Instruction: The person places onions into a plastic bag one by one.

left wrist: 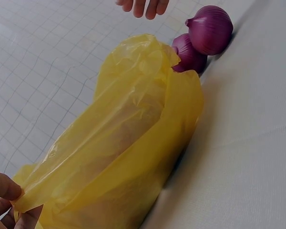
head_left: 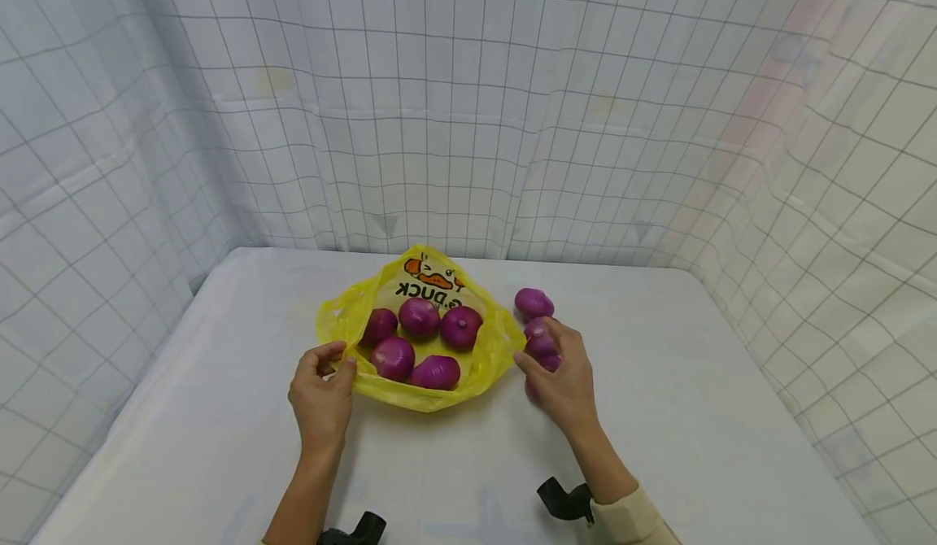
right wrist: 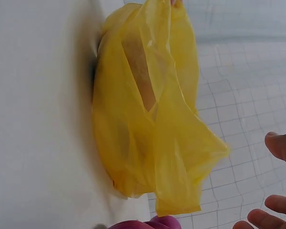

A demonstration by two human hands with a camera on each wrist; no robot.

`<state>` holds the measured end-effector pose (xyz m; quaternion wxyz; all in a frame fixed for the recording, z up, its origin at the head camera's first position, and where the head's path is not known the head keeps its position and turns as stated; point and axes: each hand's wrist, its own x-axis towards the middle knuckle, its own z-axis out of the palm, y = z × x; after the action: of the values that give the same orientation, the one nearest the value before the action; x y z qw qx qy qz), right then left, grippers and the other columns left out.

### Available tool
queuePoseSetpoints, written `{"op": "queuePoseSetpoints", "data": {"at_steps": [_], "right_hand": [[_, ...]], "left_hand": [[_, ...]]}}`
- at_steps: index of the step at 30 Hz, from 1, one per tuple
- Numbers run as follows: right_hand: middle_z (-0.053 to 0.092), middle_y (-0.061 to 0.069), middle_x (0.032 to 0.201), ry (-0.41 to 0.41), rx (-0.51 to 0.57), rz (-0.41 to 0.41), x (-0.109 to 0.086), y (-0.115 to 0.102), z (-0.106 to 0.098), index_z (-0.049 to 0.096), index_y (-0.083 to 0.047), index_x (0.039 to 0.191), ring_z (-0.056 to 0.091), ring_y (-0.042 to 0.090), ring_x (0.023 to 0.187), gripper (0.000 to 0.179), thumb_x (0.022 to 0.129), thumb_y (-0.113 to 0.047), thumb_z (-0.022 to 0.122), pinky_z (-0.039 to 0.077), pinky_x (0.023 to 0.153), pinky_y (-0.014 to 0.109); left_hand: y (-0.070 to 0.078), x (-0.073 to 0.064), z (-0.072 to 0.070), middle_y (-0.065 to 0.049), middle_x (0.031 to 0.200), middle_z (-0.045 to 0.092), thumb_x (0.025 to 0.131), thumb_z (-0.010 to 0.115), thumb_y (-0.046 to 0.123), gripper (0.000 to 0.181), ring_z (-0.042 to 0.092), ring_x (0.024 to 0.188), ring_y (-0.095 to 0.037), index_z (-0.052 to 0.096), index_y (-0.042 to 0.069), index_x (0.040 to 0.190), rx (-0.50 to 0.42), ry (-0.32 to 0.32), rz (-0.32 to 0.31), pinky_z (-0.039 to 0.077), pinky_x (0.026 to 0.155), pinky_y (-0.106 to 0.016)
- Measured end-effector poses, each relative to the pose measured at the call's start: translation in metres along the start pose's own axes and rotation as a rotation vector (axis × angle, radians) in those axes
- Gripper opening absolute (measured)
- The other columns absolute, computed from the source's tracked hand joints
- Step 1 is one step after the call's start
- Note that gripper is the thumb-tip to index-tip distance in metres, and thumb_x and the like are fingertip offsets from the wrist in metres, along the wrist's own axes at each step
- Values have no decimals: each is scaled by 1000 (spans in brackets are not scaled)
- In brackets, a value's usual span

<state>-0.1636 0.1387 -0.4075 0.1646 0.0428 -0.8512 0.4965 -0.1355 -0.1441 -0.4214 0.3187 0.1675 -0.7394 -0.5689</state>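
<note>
A yellow plastic bag with a cartoon duck print lies on the table with its mouth spread. Several purple onions sit inside it. At the bag's left edge, my left hand pinches the plastic between thumb and fingers, as the left wrist view shows too. My right hand hovers off the bag's right side, fingers apart and holding nothing; its thumb shows clear of the plastic in the right wrist view. Beyond that hand, several loose onions lie in a row, partly hidden by it.
A white-covered table carries everything. White cloth walls with a dark grid stand at the back and on both sides. Black wrist mounts are strapped at both forearms.
</note>
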Motion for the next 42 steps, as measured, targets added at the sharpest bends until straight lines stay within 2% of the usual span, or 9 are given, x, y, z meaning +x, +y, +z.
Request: {"op": "queuePoseSetpoints", "data": {"at_steps": [8,18,28,35,42], "right_hand": [[46,10,137,-12,-54,63,-2,10,-7,45,-8,137,47,30,127,68,79,-26,75,40,105,48],[44,13,139,-30,-108,160,-4,29,-10,44,-7,137,43,34,127,70,78,-28,74,38,105,52],[45,13,138,-36,-140,193,-7,44,-12,45,-8,136,44,34,124,69,77,-30,74,39,104,51],[47,17,135,-35,-147,188,-8,50,-8,46,-7,136,47,33,118,69,77,-26,76,43,99,50],[46,18,135,-58,-157,214,-10,54,-5,44,-5,136,48,35,121,70,77,-26,75,43,100,53]], "left_hand": [[0,0,0,-10,100,64,82,63,1,22,44,77,-7,65,0,103,4,-5,-20,37,55,-6],[1,0,1,-9,100,63,82,63,2,22,45,77,-6,65,0,104,8,-5,-26,37,55,-6],[2,-1,1,-10,99,63,82,62,2,22,45,77,-7,64,0,104,-2,-13,-30,37,54,-6],[3,0,1,-9,99,63,82,62,1,22,45,77,-6,64,-1,104,-9,-7,-19,37,54,-6],[3,0,1,-8,98,63,82,62,1,23,45,76,-6,64,-1,104,3,-7,-26,38,54,-6]]}}
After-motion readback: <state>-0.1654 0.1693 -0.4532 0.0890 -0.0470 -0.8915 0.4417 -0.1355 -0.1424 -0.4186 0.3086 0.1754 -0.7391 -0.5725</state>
